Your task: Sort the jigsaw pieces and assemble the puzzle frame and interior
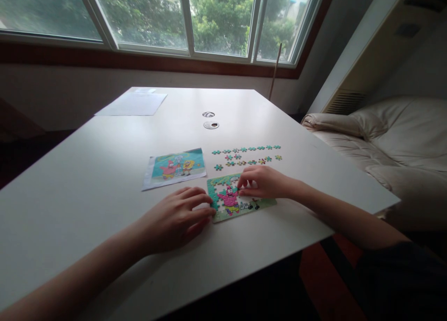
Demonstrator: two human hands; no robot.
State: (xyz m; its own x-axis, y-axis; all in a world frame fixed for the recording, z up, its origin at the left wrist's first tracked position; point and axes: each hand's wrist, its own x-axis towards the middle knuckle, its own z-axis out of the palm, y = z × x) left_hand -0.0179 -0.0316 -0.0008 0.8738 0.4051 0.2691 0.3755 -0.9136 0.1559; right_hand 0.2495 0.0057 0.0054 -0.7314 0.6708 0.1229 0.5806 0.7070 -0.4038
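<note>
A partly filled jigsaw puzzle lies flat in its tray near the front of the table, with a pink starfish figure showing and pale gaps around it. My left hand rests at the puzzle's left edge, fingers stretched out and fingertips touching the border. Over the upper right of the puzzle, my right hand has thumb and fingers bent in a pinch on a small puzzle piece, mostly hidden by the fingers. Behind it, loose puzzle pieces lie in rows. A printed reference picture sits to the left.
The white table narrows toward the window. White paper sheets lie at its far left. Two round metallic discs are set near the middle back. A cream leather sofa stands on the right, and a thin stick leans behind.
</note>
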